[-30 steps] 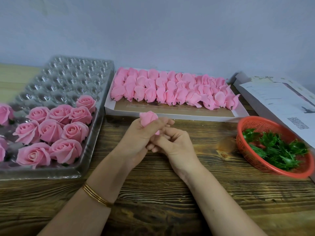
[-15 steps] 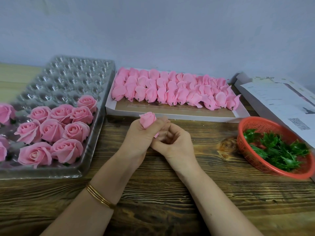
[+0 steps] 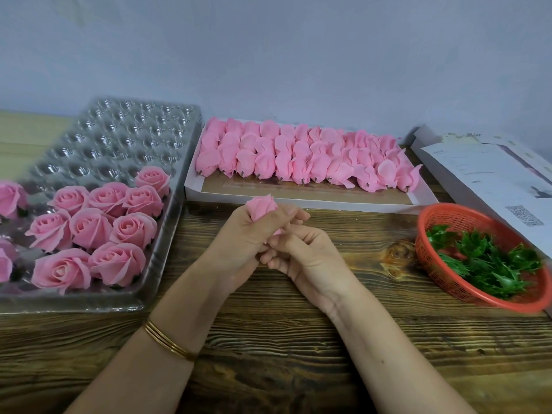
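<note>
Just in front of the white box (image 3: 343, 205), the left hand (image 3: 239, 243) grips a pink rosebud (image 3: 263, 207); the right hand (image 3: 304, 258) pinches its base with curled fingers

I see the right hand (image 3: 301, 258) curl its fingers tighter under the base of the pink rosebud (image 3: 262, 207), knuckles drawing back, while the left hand (image 3: 242, 237) turns the bud a little.

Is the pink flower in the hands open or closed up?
Closed. The pink flower has its petals wrapped tight above the left hand gripping it, unlike the spread roses in the plastic tray.
</note>
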`<state>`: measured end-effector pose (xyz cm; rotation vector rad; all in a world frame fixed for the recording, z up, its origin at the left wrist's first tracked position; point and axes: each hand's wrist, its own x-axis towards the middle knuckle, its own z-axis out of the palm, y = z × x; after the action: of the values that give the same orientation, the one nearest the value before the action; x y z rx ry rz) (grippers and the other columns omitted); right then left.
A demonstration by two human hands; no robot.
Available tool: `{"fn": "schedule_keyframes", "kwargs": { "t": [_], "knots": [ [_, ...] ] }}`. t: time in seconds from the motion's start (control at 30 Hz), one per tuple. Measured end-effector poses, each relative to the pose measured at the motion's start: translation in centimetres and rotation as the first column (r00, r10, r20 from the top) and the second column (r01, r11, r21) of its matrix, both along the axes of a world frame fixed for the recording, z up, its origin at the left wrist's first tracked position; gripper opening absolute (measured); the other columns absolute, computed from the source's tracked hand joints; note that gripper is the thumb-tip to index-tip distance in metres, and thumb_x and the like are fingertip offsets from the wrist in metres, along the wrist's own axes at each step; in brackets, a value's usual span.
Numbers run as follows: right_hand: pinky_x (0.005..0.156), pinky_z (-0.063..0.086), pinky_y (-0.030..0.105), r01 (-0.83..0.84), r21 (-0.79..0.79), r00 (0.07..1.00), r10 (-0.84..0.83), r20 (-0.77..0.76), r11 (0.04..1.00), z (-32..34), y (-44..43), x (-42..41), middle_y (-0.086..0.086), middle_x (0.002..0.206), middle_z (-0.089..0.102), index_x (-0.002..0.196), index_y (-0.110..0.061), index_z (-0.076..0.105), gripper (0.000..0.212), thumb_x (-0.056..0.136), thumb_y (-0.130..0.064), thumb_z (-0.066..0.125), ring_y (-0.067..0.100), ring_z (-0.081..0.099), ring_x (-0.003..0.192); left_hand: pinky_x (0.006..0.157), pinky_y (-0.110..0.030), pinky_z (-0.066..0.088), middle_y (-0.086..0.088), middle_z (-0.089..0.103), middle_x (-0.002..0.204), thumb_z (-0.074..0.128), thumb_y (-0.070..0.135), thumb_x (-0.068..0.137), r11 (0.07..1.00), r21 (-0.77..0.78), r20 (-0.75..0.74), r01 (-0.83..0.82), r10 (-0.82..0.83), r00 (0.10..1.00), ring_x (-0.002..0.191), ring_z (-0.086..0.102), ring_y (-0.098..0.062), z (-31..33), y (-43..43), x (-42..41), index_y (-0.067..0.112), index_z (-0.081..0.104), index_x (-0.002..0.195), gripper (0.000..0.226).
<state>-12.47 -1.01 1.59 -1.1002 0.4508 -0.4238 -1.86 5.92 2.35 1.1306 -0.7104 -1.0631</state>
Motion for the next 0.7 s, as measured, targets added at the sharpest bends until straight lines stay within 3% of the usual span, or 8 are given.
{"fn": "schedule_keyframes", "kwargs": {
  "t": [0.13, 0.27, 0.37, 0.47, 0.6, 0.7],
  "knots": [
    [0.059, 0.054, 0.019, -0.045, 0.097, 0.999, 0.045, -0.001, 0.994, 0.3, 0.1, -0.2, 0.009, 0.066, 0.067, 0.071, -0.007, 0.074, 0.024, 0.086, 0.006, 0.06, 0.012, 0.064, 0.06, 0.068, -0.022, 0.054, -0.002, 0.072, 0.087, 0.068, 0.039, 0.078, 1.0, -0.018, 0.047, -0.005, 0.006, 0.999, 0.086, 0.067, -0.014, 0.0, 0.1, 0.2, 0.016, 0.078, 0.087, 0.027],
    [0.063, 0.055, 0.022, -0.01, 0.134, 0.998, 0.017, -0.057, 0.991, 0.4, -0.4, -0.3, 0.008, 0.071, 0.066, 0.087, -0.002, 0.07, 0.014, 0.082, 0.001, 0.057, 0.015, 0.065, 0.066, 0.068, -0.021, 0.055, -0.005, 0.075, 0.083, 0.071, 0.034, 0.079, 0.993, -0.03, 0.158, -0.112, 0.116, 0.981, 0.081, 0.071, -0.012, -0.6, -0.2, -0.2, 0.011, 0.077, 0.087, 0.026],
    [0.061, 0.054, 0.024, 0.113, 0.113, 0.989, -0.101, -0.106, 0.987, 0.1, -0.7, -0.2, 0.006, 0.072, 0.066, 0.092, -0.005, 0.069, 0.033, 0.065, -0.018, 0.056, 0.016, 0.062, 0.066, 0.067, -0.018, 0.055, -0.001, 0.075, 0.078, 0.072, 0.019, 0.088, 0.978, -0.053, 0.275, -0.202, 0.208, 0.938, 0.074, 0.07, -0.007, -0.9, -0.3, -0.4, 0.01, 0.075, 0.084, 0.01],
    [0.061, 0.053, 0.024, 0.237, 0.058, 0.969, -0.232, -0.082, 0.97, -0.3, -0.8, -0.2, 0.005, 0.074, 0.066, 0.093, -0.005, 0.068, 0.032, 0.068, -0.025, 0.061, 0.015, 0.061, 0.068, 0.066, -0.022, 0.052, -0.004, 0.071, 0.073, 0.073, 0.018, 0.088, 0.953, -0.049, 0.457, -0.301, 0.289, 0.841, 0.068, 0.064, -0.007, -1.1, -0.5, -0.3, 0.008, 0.07, 0.078, 0.014],
    [0.074, 0.056, 0.027, 0.27, 0.012, 0.962, -0.269, -0.053, 0.963, -0.4, -0.9, -0.1, 0.009, 0.093, 0.07, 0.108, 0.003, 0.067, 0.05, 0.071, -0.03, 0.068, 0.019, 0.067, 0.088, 0.058, -0.017, 0.042, 0.018, 0.06, 0.059, 0.072, 0.022, 0.089, 0.96, -0.012, 0.633, -0.279, 0.224, 0.741, 0.059, 0.055, -0.001, -1.3, -0.5, -0.4, 0.031, 0.06, 0.063, 0.03],
    [0.07, 0.055, 0.024, 0.257, 0.013, 0.966, -0.256, -0.026, 0.966, -0.4, -0.6, -0.1, 0.008, 0.09, 0.074, 0.103, -0.002, 0.07, 0.045, 0.067, -0.03, 0.075, 0.017, 0.071, 0.086, 0.057, -0.016, 0.043, 0.016, 0.065, 0.064, 0.07, 0.026, 0.089, 0.967, 0.001, 0.682, -0.254, 0.185, 0.707, 0.062, 0.059, -0.003, -1.5, -0.4, -0.8, 0.029, 0.065, 0.07, 0.021]
  ]
}}
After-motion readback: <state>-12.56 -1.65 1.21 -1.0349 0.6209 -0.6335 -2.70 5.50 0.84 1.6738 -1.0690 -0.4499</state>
